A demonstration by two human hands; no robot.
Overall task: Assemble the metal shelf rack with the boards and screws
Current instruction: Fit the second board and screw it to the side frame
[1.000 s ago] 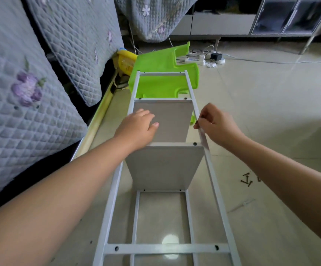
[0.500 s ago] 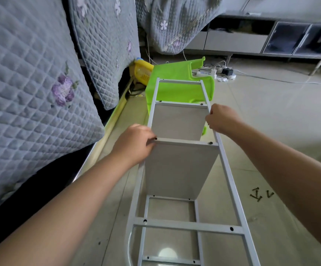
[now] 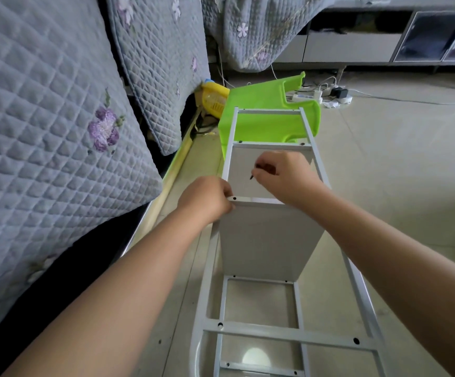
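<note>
While lying lengthwise on the pale tiled floor [image 3: 384, 186], white metal shelf rack frame [image 3: 313, 151] with grey rectangular board [image 3: 267, 240] upright between its rails. Left hand [image 3: 207, 200], fingers curled, gripping board's top left corner. Right hand [image 3: 283, 178] pinching small dark screw [image 3: 252, 176], apparently tip-down, above the board.

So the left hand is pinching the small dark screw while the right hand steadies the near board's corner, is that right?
Not quite: the hands are swapped. In the head view the right hand pinches the screw, while the left hand steadies the near board's corner.
</note>
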